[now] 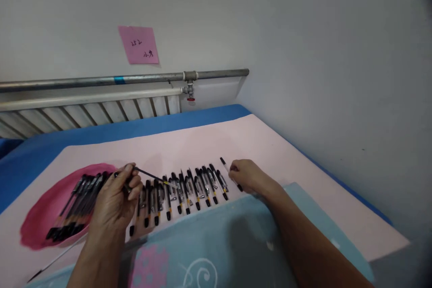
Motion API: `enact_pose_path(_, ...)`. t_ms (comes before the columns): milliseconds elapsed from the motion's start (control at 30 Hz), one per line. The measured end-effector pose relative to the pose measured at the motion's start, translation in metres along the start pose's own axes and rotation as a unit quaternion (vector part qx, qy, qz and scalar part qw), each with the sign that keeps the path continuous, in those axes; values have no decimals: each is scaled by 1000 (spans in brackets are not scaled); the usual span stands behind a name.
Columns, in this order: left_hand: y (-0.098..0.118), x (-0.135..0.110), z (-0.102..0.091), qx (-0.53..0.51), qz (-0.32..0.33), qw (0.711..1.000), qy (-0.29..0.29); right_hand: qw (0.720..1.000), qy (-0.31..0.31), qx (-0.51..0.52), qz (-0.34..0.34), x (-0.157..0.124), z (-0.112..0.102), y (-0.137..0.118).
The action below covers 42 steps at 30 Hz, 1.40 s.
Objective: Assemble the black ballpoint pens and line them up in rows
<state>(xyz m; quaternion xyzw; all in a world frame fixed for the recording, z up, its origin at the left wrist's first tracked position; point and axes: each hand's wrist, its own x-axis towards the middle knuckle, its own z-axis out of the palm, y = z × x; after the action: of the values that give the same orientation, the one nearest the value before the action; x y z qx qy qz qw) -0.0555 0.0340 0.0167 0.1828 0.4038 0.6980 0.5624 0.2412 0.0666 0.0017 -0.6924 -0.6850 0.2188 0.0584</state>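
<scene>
My left hand (118, 191) is closed, pinching the dark end of a pen refill (151, 175) between thumb and fingers. The refill slants down to the right, its pale end above a row of pen parts. Something dark also shows among the curled fingers, too small to name. My right hand (245, 175) closes its fingertips on a pen barrel (227, 168) with black ends, at the row's right end. Disassembled pens (185, 193), with black caps, clear barrels and small metallic tips, lie side by side between the hands.
Left of the row, a pink tray (33, 207) holds several black pens (79, 207). Another thin refill (60, 255) lies in front of it. A light-blue patterned cloth (202, 243) borders the near side. A radiator (101, 110) and pipe (151, 77) run along the back wall.
</scene>
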Motion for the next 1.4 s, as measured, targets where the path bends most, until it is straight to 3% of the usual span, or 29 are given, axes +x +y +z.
enact_pose_path(167, -17, -3, 6, 50, -11, 998, -22, 999, -29, 8, -17, -4, 4, -6)
enact_pose_path(567, -22, -6, 8, 83, -26, 996, -32, 999, -29, 25, -37, -4, 7, -10)
enact_pose_path(733, -32, -18, 17, 132, -63, 988, -54, 993, 9, 103, -66, -8, 1, -12)
enact_pose_path(800, -40, -25, 23, 151, -95, 981, -74, 976, -41, 189, -96, -14, 1, -18)
enact_pose_path(933, -57, -36, 30, 168, -141, 970, -102, 909, -212, 313, -175, -31, 6, -39)
enact_pose_path(1000, -63, -39, 31, 174, -148, 967, -109, 897, -236, 320, -193, -36, 9, -47)
enact_pose_path(1100, -64, -39, 30, 169, -145, 968, -117, 918, -198, 287, -188, -34, 9, -46)
enact_pose_path(1267, -58, -33, 26, 154, -139, 973, -104, 990, -8, 119, -74, -9, -1, -16)
enact_pose_path(1400, -57, -31, 26, 159, -164, 969, -91, 1000, 8, 23, -8, 4, -1, 0)
